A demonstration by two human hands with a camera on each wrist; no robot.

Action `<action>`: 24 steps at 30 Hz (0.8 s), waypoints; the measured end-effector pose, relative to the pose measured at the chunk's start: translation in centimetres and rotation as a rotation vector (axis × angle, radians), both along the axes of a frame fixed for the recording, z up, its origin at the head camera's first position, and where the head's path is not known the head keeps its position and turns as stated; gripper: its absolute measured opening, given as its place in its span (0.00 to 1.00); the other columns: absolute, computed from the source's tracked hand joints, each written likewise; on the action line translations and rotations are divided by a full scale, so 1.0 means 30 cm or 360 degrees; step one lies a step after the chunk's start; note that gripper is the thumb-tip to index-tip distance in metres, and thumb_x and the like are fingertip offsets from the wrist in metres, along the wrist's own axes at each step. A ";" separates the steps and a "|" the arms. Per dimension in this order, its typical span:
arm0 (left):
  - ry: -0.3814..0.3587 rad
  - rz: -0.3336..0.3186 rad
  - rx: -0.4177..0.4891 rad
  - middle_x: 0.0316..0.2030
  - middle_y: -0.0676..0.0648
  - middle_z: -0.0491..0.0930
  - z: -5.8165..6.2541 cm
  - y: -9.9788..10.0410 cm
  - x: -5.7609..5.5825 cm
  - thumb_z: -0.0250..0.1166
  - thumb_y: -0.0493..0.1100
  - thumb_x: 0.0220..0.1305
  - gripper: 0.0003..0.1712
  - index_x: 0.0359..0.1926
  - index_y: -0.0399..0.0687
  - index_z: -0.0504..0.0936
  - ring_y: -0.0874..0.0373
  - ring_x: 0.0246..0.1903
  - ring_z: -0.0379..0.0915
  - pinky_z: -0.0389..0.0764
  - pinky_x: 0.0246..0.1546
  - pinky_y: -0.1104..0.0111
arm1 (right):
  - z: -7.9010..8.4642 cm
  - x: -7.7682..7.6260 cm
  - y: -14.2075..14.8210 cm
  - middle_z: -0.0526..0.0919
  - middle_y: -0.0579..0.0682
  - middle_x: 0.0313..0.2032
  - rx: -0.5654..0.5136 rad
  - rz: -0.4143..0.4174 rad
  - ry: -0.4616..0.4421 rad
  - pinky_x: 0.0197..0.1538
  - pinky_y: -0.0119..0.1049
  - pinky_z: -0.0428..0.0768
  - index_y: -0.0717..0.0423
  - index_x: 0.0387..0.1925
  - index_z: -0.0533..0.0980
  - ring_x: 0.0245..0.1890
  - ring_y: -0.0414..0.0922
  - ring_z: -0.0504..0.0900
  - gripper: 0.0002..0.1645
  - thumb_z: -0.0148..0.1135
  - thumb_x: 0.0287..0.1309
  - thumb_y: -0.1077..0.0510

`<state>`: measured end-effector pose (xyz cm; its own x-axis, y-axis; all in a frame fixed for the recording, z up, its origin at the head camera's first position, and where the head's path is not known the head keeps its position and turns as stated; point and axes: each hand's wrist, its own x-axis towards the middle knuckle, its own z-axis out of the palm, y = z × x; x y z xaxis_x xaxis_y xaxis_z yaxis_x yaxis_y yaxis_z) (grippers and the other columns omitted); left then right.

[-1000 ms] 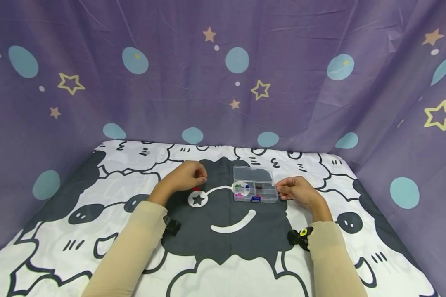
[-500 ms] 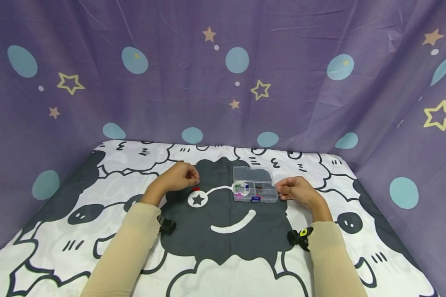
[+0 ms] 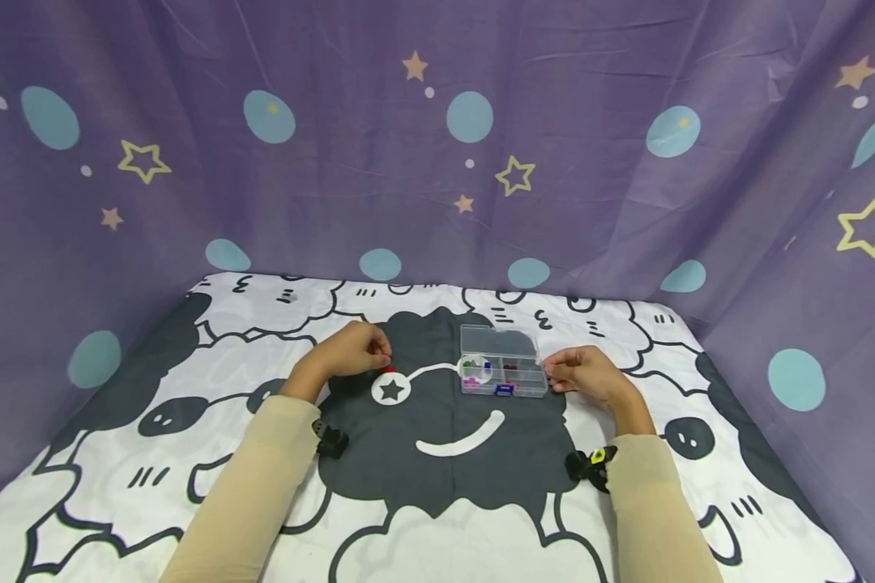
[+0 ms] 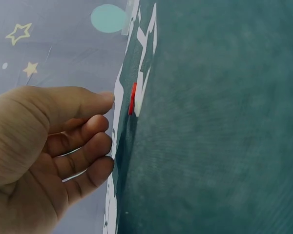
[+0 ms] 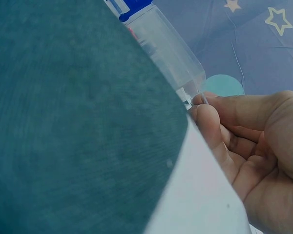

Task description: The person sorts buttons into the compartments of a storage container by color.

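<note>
A clear plastic compartment box (image 3: 522, 378) with a blue latch (image 3: 505, 390) stands on the dark part of the cloth, its lid (image 3: 497, 341) raised at the back. Small pink pieces (image 3: 471, 381), green ones (image 3: 468, 365) and a few other colours lie in its compartments. My right hand (image 3: 586, 374) pinches the box's right end between thumb and finger; the right wrist view shows the thumb at the box's corner (image 5: 199, 87). My left hand (image 3: 350, 350) hovers with loosely bent fingers beside a small flat red piece (image 4: 133, 100) on the cloth. Nothing shows in its grasp.
The patterned black-and-white cloth (image 3: 452, 478) covers the table. A purple curtain (image 3: 379, 194) with stars and ovals rises behind it and along both sides. Black wrist cameras are strapped at both cuffs.
My left hand has shifted left and now has its fingertips close over the red piece. The right hand and the box have stayed put. The head view has shifted slightly.
</note>
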<state>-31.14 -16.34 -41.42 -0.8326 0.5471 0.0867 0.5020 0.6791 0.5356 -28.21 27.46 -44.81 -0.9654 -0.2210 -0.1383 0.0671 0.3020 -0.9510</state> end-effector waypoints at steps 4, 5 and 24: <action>-0.0039 0.0004 -0.0018 0.30 0.51 0.83 0.002 -0.001 0.001 0.70 0.38 0.65 0.03 0.36 0.42 0.86 0.61 0.30 0.76 0.78 0.38 0.63 | 0.001 0.004 -0.002 0.82 0.49 0.33 -0.0002 0.0006 -0.0005 0.38 0.33 0.85 0.79 0.53 0.76 0.30 0.39 0.82 0.16 0.60 0.68 0.70; -0.0049 0.0011 -0.0028 0.30 0.52 0.83 0.004 -0.003 0.002 0.70 0.38 0.65 0.02 0.36 0.43 0.87 0.61 0.31 0.76 0.78 0.38 0.62 | 0.000 0.004 -0.002 0.82 0.49 0.33 -0.0002 0.0010 -0.0005 0.38 0.33 0.85 0.79 0.53 0.76 0.30 0.39 0.82 0.16 0.60 0.68 0.70; -0.0148 0.0028 -0.0145 0.28 0.52 0.82 0.016 -0.012 0.000 0.73 0.37 0.61 0.02 0.35 0.45 0.87 0.60 0.29 0.74 0.76 0.36 0.64 | 0.002 -0.005 0.003 0.83 0.49 0.34 -0.0021 -0.0010 -0.0038 0.39 0.33 0.85 0.78 0.53 0.76 0.29 0.39 0.82 0.15 0.60 0.68 0.70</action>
<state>-31.13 -16.70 -40.94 -0.8443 0.5343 -0.0411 0.4404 0.7355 0.5148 -28.35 27.55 -44.75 -0.9632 -0.2169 -0.1586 0.0918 0.2891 -0.9529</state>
